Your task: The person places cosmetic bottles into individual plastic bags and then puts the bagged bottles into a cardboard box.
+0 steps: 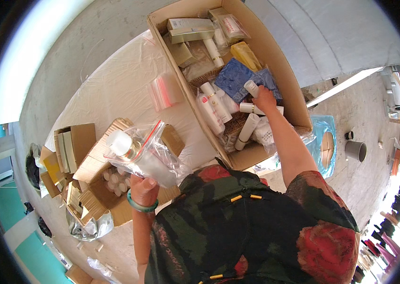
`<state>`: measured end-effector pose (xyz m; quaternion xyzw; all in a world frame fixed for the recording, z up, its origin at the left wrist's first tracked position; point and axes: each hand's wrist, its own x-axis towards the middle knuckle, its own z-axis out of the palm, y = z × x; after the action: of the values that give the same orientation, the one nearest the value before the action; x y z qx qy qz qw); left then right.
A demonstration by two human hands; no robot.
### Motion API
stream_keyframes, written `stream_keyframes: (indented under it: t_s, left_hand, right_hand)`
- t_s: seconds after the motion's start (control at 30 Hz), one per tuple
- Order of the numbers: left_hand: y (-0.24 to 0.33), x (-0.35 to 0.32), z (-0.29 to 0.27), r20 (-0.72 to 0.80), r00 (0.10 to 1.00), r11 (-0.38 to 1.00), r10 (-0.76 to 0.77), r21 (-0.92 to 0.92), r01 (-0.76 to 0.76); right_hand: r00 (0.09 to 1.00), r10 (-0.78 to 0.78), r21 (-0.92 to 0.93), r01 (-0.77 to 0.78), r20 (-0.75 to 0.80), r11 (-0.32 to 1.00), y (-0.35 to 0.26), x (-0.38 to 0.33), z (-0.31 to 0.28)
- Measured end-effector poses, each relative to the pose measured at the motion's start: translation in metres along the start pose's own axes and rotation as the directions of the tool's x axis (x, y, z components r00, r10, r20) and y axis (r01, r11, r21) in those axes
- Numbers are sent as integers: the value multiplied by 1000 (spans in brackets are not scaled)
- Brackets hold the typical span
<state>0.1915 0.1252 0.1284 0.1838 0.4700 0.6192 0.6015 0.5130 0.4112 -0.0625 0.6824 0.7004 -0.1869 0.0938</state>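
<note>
Near the middle left, my left hand, with a green bangle at its wrist, is closed on a clear zip bag with a red seal strip. Inside the bag is a bottle with a white cap, tilted up to the left. My right hand reaches into a large cardboard box, its fingers closed round a white cylindrical bottle, partly hidden by them. Under this hand another white bottle lies flat. A blue packet lies beside the fingers.
More white bottles, a yellow packet and grey cartons fill the box. Flat zip bags lie on the white-covered table. At left, an opened carton holds several white-capped items. A grey bin stands on the floor.
</note>
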Motion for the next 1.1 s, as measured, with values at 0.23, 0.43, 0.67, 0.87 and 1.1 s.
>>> stream_keyframes:
  t_s: [0.23,0.43,0.67,0.87,1.1]
  left_hand:
    - [4,-8,-8,-12,995,993,98,-60,-99]
    - [8,-6,1,28,986,986,166,-8,-165]
    - [17,-11,14,60,985,985,164,43,-167]
    - [11,-17,6,20,986,986,164,36,-165]
    - [1,-12,9,42,990,990,138,27,-139]
  right_hand:
    - [978,-172,914,177,-121,364,13,7,-93]
    - [981,-181,924,128,-65,360,22,8,-100]
    - [988,-143,839,29,59,543,27,16,-64]
    - [980,-95,947,-142,175,289,37,17,-66]
    - [962,-218,922,-73,166,380,7,15,3]
